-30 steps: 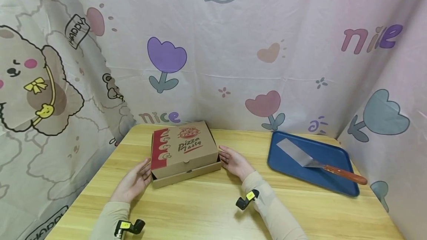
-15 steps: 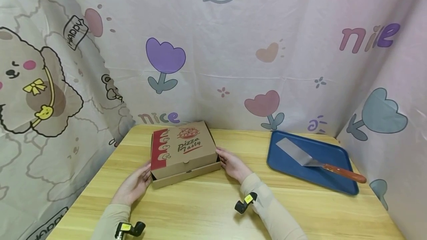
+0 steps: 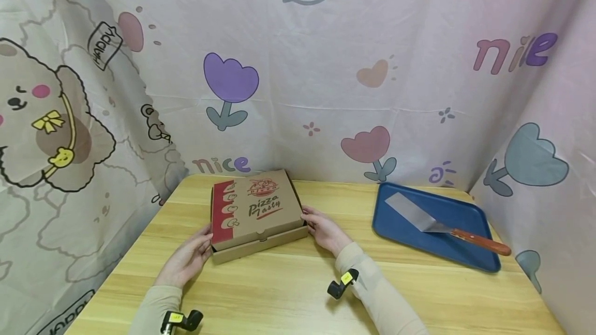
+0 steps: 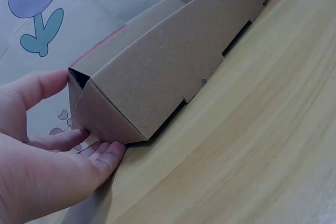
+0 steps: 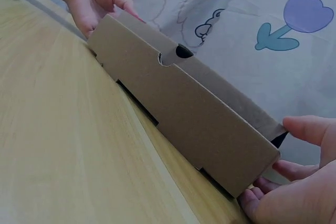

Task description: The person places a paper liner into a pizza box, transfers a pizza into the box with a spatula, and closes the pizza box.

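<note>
A brown cardboard pizza box (image 3: pixel 274 211) with a red printed strip sits at the back left of the table, its lid almost down over the base. At its left front corner my left hand (image 3: pixel 186 257) grips the side, thumb at the lid's edge and fingers low against the base in the left wrist view. The right hand (image 3: pixel 328 231) holds the opposite side likewise, thumb up at the lid corner in the right wrist view. A narrow gap shows between the lid and the front wall (image 5: pixel 173 108). The box's inside is hidden.
To the right lies a blue tray (image 3: pixel 396 234), with a wooden-handled metal spatula (image 3: pixel 449 229) across it, the handle reaching over the tray's right rim. A printed curtain (image 3: pixel 302 66) hangs behind and at both sides of the wooden table (image 3: pixel 279 293).
Both hands have closed in on the box sides, the right one moving slightly left. The lid's front edge has come down a little toward the base. The tray and spatula stay put.
</note>
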Action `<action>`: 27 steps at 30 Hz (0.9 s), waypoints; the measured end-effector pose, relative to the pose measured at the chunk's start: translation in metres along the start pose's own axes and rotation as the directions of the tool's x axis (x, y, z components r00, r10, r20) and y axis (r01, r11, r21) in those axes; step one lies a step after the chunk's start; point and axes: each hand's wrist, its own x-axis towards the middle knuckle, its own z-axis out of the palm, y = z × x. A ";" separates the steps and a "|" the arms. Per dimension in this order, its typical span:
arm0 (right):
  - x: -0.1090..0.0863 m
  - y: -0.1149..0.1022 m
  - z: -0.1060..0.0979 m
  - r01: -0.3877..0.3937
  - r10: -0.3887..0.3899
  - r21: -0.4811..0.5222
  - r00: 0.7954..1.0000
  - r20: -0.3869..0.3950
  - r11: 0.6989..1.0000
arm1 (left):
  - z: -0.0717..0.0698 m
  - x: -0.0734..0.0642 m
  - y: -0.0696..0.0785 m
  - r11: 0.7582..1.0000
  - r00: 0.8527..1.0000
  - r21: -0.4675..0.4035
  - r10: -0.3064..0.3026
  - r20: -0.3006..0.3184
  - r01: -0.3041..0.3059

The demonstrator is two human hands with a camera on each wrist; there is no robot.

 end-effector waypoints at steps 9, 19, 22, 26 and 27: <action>0.002 0.000 -0.001 0.009 -0.009 -0.023 1.000 -0.001 1.000 | 0.003 -0.001 0.001 1.000 1.000 0.007 0.025 0.002 -0.025; 0.002 0.000 0.000 0.033 -0.033 -0.063 0.999 0.004 0.997 | 0.004 -0.001 0.002 0.999 0.999 0.029 0.029 -0.022 -0.028; 0.001 0.000 0.000 0.032 -0.032 -0.071 0.999 -0.004 0.997 | 0.005 -0.001 0.002 0.999 0.999 0.037 0.012 -0.046 -0.011; 0.001 0.000 0.001 0.028 -0.030 -0.078 0.999 -0.015 0.997 | 0.006 0.000 0.002 0.999 0.997 0.046 -0.004 -0.075 0.007; 0.001 0.000 0.001 0.028 -0.030 -0.080 0.999 -0.016 0.996 | 0.006 0.000 0.002 0.999 0.997 0.050 -0.004 -0.074 0.008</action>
